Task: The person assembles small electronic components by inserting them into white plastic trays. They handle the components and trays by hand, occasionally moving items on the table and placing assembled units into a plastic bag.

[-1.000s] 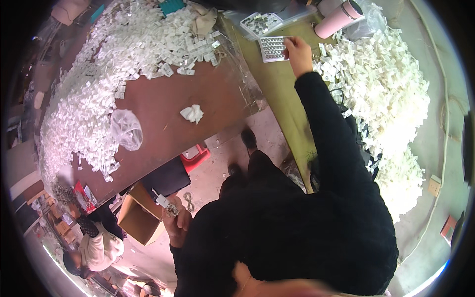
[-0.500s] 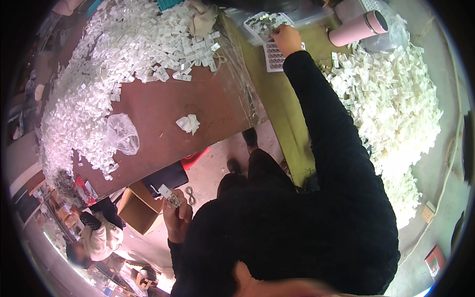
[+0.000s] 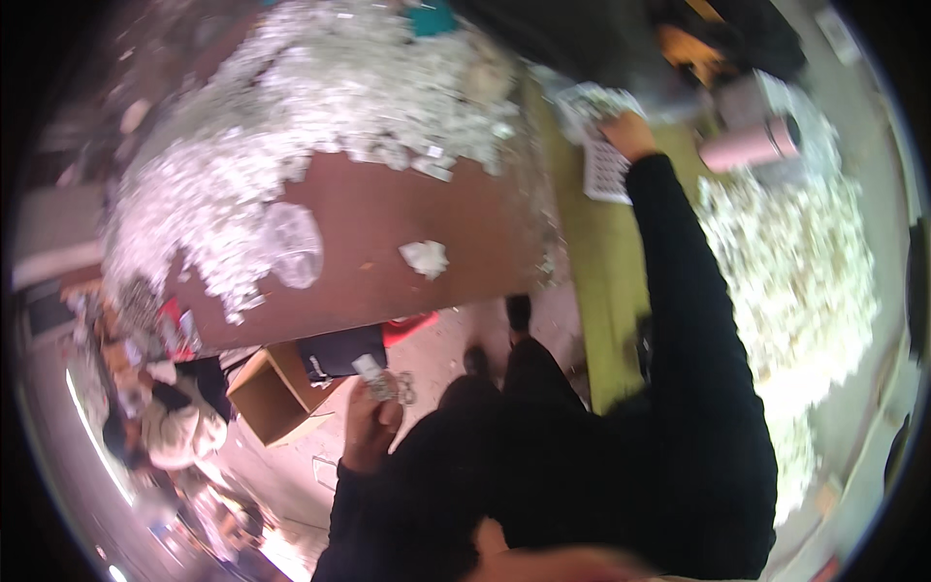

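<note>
My left hand (image 3: 370,429) is closed around several small white-and-clear plastic pieces (image 3: 369,368), held up beside my lap. Stretched out ahead, my right hand (image 3: 630,136) reaches over the near edge of a tray of small parts (image 3: 590,100). Just below it lies a white tray with rows of round cups (image 3: 605,175), partly covered by my hand and sleeve. My right fingertips are blurred, and whether anything is in them cannot be seen.
A large heap of white plastic pieces (image 3: 359,87) covers much of the brown table (image 3: 359,213), with a clear bag (image 3: 294,245) and crumpled tissue (image 3: 424,258). Another heap (image 3: 795,281) and a pink bottle (image 3: 747,145) are at right. An open carton (image 3: 272,400) and a co-worker (image 3: 179,432) are at left.
The whole view has shifted and blurred, with the tables now farther right and lower. My right hand remains at the parts tray, and my left still holds the plastic pieces.
</note>
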A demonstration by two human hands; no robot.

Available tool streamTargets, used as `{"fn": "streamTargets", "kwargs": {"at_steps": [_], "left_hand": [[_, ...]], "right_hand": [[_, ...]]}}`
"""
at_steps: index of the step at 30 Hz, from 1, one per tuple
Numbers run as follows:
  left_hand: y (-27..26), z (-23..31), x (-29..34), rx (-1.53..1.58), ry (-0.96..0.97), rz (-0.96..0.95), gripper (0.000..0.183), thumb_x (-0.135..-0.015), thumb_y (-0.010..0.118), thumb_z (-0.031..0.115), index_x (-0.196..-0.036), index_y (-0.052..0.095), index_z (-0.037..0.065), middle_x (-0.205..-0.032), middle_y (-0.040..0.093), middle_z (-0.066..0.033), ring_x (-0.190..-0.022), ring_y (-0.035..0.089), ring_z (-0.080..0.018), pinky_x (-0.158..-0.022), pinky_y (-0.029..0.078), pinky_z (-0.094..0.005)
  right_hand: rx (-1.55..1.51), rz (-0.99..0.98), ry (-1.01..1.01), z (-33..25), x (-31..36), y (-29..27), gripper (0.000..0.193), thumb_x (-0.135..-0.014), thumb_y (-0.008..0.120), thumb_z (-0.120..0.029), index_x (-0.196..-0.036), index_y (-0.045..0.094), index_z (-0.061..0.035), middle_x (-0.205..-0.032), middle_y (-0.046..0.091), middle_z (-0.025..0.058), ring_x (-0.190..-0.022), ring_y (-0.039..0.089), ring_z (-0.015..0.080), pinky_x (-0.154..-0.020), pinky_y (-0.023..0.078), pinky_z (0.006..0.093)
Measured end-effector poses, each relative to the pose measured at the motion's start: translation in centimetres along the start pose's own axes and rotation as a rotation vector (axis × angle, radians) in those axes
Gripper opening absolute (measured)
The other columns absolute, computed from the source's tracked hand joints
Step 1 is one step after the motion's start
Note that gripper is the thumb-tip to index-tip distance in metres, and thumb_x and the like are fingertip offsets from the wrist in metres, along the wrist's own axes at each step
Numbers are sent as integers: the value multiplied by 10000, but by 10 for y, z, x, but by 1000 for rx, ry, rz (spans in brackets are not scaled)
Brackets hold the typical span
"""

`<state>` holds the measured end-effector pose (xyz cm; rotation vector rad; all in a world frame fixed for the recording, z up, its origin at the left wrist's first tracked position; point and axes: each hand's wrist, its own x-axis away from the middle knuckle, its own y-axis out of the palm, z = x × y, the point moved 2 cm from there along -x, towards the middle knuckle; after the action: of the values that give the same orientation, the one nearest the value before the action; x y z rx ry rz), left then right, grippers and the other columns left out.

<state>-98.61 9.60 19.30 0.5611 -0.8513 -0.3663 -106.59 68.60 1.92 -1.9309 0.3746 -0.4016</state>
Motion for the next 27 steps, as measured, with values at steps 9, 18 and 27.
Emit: {"fn": "streamTargets", "kwargs": {"at_steps": [9,18,27], "left_hand": [[0,1,-17,97,-13,-127,277,-976,531,70,-1227,549,-44,-984,654,-130,-563,560,-118,-497,450,-251],[5,1,1,141,-36,-216,206,-1005,537,123,-1181,561,19,-1038,658,-145,-665,645,-157,-565,524,-290],[-10,13,72,145,-5,-326,168,-1003,552,143,-1132,567,37,-999,659,-112,-645,609,-144,-616,518,-272]], "right_hand": [[-724,196,-75,-108,72,-59,143,-950,598,-138,-940,608,4,-767,629,46,-666,570,120,-600,460,289],[-922,-75,-662,-373,283,-95,118,-853,684,1,-951,621,-21,-867,606,94,-714,638,209,-664,519,309],[-553,79,-940,-432,359,-114,122,-816,690,-41,-895,598,-37,-843,585,113,-719,623,324,-615,519,396]]}}
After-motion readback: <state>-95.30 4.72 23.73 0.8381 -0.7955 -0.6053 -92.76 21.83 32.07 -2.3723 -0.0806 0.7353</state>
